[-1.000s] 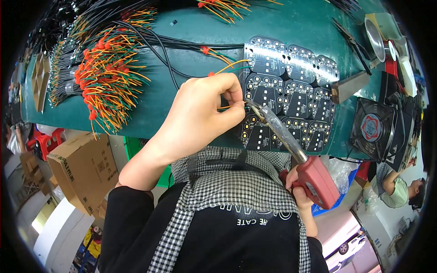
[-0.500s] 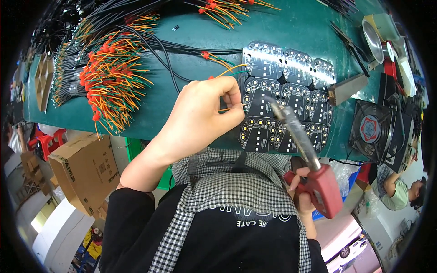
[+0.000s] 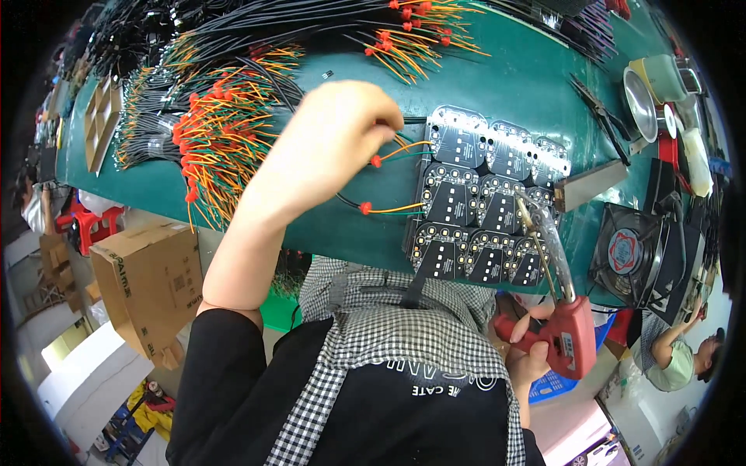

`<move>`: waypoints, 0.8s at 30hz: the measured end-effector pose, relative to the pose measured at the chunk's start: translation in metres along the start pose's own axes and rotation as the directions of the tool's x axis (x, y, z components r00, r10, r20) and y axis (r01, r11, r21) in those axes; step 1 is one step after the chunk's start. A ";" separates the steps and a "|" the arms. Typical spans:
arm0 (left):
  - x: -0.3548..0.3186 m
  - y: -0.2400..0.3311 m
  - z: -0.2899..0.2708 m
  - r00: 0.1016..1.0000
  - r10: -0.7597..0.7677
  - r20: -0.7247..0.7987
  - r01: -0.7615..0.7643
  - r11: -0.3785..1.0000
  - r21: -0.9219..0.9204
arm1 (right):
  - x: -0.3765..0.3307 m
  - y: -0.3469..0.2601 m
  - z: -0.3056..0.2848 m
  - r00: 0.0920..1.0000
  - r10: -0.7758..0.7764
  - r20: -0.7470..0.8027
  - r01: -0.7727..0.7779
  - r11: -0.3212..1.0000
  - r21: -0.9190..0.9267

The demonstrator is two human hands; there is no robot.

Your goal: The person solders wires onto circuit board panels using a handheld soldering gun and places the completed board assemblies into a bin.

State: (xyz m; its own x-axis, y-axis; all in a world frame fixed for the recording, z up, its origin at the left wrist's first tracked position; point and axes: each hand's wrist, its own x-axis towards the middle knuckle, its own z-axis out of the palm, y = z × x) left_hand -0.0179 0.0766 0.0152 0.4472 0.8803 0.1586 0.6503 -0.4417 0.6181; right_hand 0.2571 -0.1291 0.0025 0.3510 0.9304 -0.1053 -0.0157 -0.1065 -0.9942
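Right hand (image 3: 528, 342) grips red pistol-shaped soldering gun (image 3: 563, 330), long axis upright, tip toward black circuit-board panel (image 3: 482, 202); left hand (image 3: 334, 147) pinches orange wire (image 3: 404, 146).

**A green table in a crowded workshop**

A long table (image 3: 482, 85) topped in dark green fills the upper half of the view, its near edge curving from left to right. Below its left end, on a pale floor (image 3: 85, 373), stands an open brown cardboard box (image 3: 148, 287), with a red stool (image 3: 89, 225) just behind it. White boards (image 3: 70, 388) lean near the box. Under the table's right end sits a blue crate (image 3: 552, 384). At the far right, another person (image 3: 684, 357) in a light green top bends over. The light is bright and even.
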 end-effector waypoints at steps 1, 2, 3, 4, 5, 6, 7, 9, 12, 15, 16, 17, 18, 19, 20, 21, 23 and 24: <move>0.000 -0.002 0.006 0.997 0.045 0.066 -0.051 0.994 0.097 | 0.001 0.000 -0.001 1.000 0.011 0.029 -0.011 1.000 0.009; -0.001 -0.004 0.010 0.991 0.027 0.134 -0.048 0.986 0.159 | 0.000 0.001 -0.002 1.000 0.012 0.021 -0.012 1.000 0.012; -0.003 -0.007 0.014 0.995 0.076 0.068 -0.085 0.986 0.142 | -0.001 0.001 -0.003 1.000 -0.001 -0.017 0.001 1.000 0.008; -0.004 -0.012 0.017 0.994 0.081 0.077 -0.094 0.979 0.182 | -0.001 0.002 -0.004 1.000 0.008 0.008 -0.009 1.000 0.015; -0.006 -0.016 0.019 0.991 0.118 0.069 -0.130 0.968 0.216 | -0.002 0.003 -0.006 1.000 0.003 0.014 -0.004 0.999 0.032; -0.006 -0.020 0.021 0.989 0.130 0.068 -0.141 0.968 0.208 | -0.004 0.004 -0.008 1.000 -0.007 -0.005 0.008 0.999 0.044; -0.008 -0.023 0.020 0.991 0.093 0.095 -0.112 0.969 0.218 | -0.006 0.004 -0.010 1.000 -0.007 0.016 0.006 0.999 0.047; -0.008 -0.027 0.015 0.974 0.207 0.093 -0.226 0.912 0.341 | -0.011 0.005 -0.011 0.997 0.052 0.054 -0.056 0.994 0.088; -0.008 -0.022 0.009 0.992 0.105 -0.070 -0.089 0.975 0.202 | -0.007 0.003 -0.009 0.974 -0.025 0.226 -0.011 0.988 0.154; -0.001 -0.007 0.004 0.968 -0.185 -0.171 0.184 0.983 -0.022 | -0.002 -0.001 -0.008 0.974 0.080 0.211 -0.114 0.981 0.158; -0.002 -0.006 0.003 0.967 -0.183 -0.179 0.187 0.982 0.001 | -0.006 0.000 -0.005 0.980 0.054 0.193 -0.086 0.983 0.163; 0.002 -0.005 0.002 0.966 -0.208 -0.154 0.196 0.976 -0.092 | -0.003 0.000 -0.006 0.981 0.042 0.190 -0.076 0.982 0.175; 0.001 -0.008 0.002 0.977 -0.071 -0.201 0.049 0.992 -0.115 | -0.005 -0.001 -0.009 0.984 0.027 0.178 -0.060 0.982 0.182; 0.003 -0.012 0.002 0.981 -0.106 -0.166 0.086 0.989 -0.123 | -0.005 0.000 -0.011 0.979 0.035 0.199 -0.075 0.977 0.199; 0.001 -0.016 0.001 0.987 -0.041 -0.155 0.011 0.982 -0.190 | -0.009 0.002 -0.010 0.993 0.028 0.113 -0.050 0.980 0.192; 0.000 -0.021 0.000 0.991 -0.099 -0.089 0.072 0.961 -0.267 | -0.012 -0.001 -0.015 0.982 0.136 0.133 -0.145 0.988 0.059; -0.003 -0.024 -0.001 0.989 -0.124 -0.085 0.077 0.903 -0.422 | -0.016 -0.001 -0.012 0.993 0.000 0.118 -0.034 0.958 0.286; -0.006 -0.022 -0.003 0.985 -0.171 -0.013 0.144 0.864 -0.483 | -0.017 -0.002 -0.009 0.999 -0.019 0.049 0.006 0.971 0.240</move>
State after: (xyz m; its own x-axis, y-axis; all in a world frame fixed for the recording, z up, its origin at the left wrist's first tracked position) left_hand -0.0366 0.0812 0.0032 0.3213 0.9451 0.0601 0.3291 -0.1710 0.9287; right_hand 0.2595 -0.1478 0.0062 0.3053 0.9482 -0.0876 -0.2379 -0.0131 -0.9712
